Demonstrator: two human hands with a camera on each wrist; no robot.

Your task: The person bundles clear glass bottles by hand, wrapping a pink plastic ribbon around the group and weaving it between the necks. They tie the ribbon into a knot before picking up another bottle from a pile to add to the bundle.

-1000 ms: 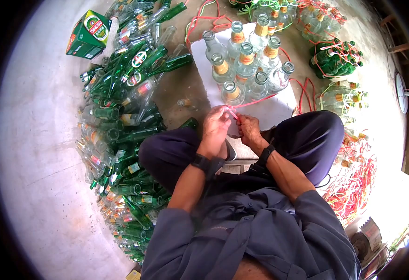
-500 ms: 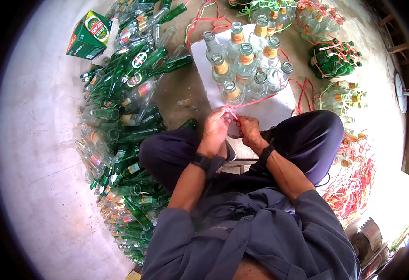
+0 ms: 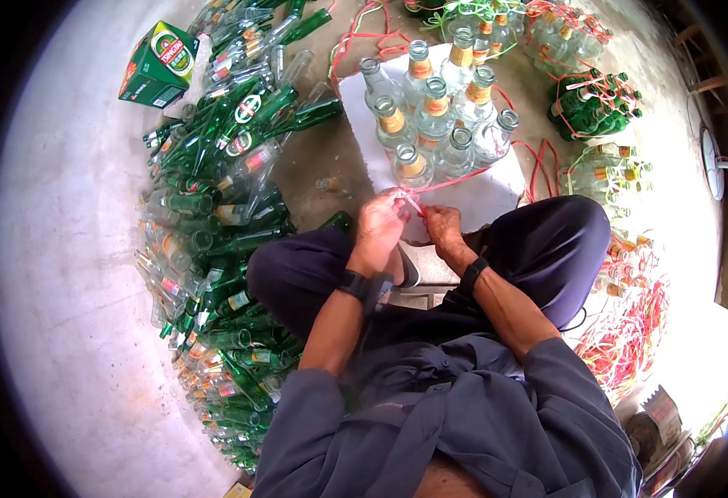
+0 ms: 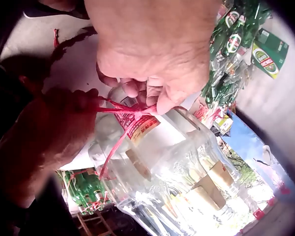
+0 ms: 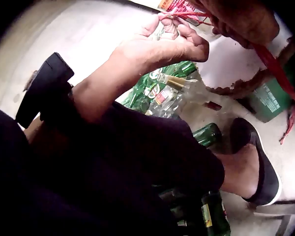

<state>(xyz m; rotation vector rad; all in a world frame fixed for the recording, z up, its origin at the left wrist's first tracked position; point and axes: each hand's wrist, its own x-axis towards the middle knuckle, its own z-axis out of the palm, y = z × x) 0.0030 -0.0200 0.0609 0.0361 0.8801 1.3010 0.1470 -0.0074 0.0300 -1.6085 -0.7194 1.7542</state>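
Two hands (image 3: 382, 226), one white board (image 3: 497, 189) and on it, overlaps allowing, nine clear bottles (image 3: 435, 109)

Wears a dark grey button-front cloth shirt (image 3: 472, 407) with near-elbow-length sleeves (image 3: 299, 411), dark navy-purple cloth trousers (image 3: 551, 257), black wrist straps (image 3: 474, 272) both sides, low-cut black shoe (image 5: 268, 178) with white sole edging.

Head cam: bright, floor (image 3: 689, 328) on R blown out, fisheye w/ black corners. L wrist: glare on clear bottles (image 4: 179, 169). R wrist: trousers (image 5: 152, 147) near-black.
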